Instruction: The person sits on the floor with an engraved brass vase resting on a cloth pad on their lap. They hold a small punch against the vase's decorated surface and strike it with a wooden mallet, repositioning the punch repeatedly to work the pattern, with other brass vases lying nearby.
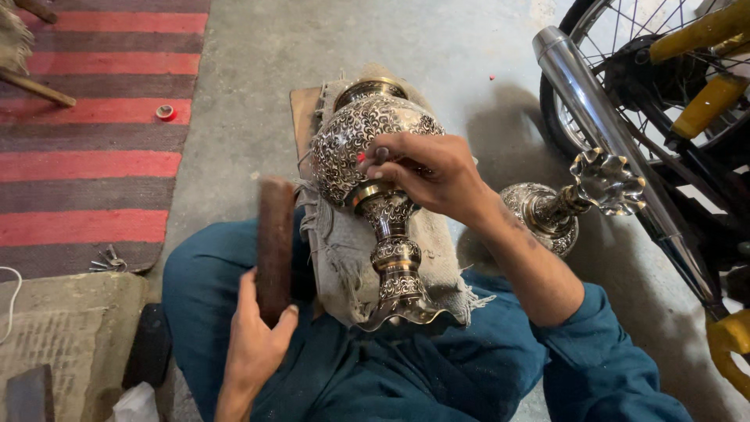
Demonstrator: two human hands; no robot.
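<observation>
Fingers of the right hand [426,172] pinch a small tool with a red tip against the shiny patterned vase [375,187], which lies on a cloth pad [437,250] over the lap. Left hand [262,328] grips a brown wooden block [275,242]. Another metal piece [570,199] stands near a motorbike wheel [625,70].

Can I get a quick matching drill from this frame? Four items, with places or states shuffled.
Things:
1. engraved metal vase
2. wooden block
3. second engraved piece
4. small red cap

Places or states:
A. on the striped rug
B. lying on burlap cloth across the lap
C. gripped in the left hand
D. on the concrete floor beside the motorcycle exhaust pipe

Pairs: 1-B, 2-C, 3-D, 4-A

The right hand rests on the vase with a thin tool pinched in its fingers; the left hand holds the block upright.
</observation>
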